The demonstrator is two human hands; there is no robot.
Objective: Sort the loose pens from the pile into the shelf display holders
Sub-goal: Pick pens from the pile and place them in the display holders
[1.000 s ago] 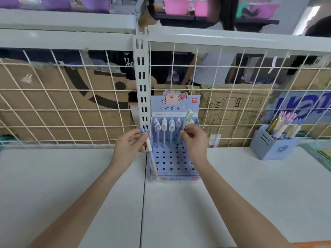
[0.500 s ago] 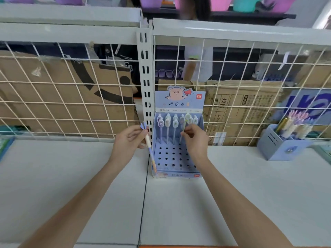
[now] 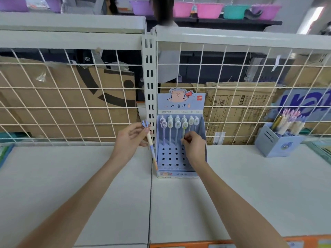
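Observation:
A blue cardboard display holder [image 3: 180, 173] with a pig picture stands against the wire grid at the shelf's middle. Several pens with oval tops stand in its back rows of holes. My right hand [image 3: 194, 145] pinches the barrel of a pale green pen [image 3: 184, 128] standing in the holder, lower than the back row. My left hand [image 3: 129, 140] holds a pen with a purple tufted top [image 3: 150, 140] just left of the holder, tip pointing down at the holder's front left corner.
A blue pen cup [image 3: 276, 142] full of pens stands at the right on the white shelf [image 3: 250, 185]. A white wire grid [image 3: 71, 108] backs the shelf, with cardboard boxes behind it. A slotted upright [image 3: 149, 83] sits beside the holder.
My right hand has lowered the pale green pen further into the holder, beside the other pens. My left hand has held its pen nearly still. The camera has tilted slightly.

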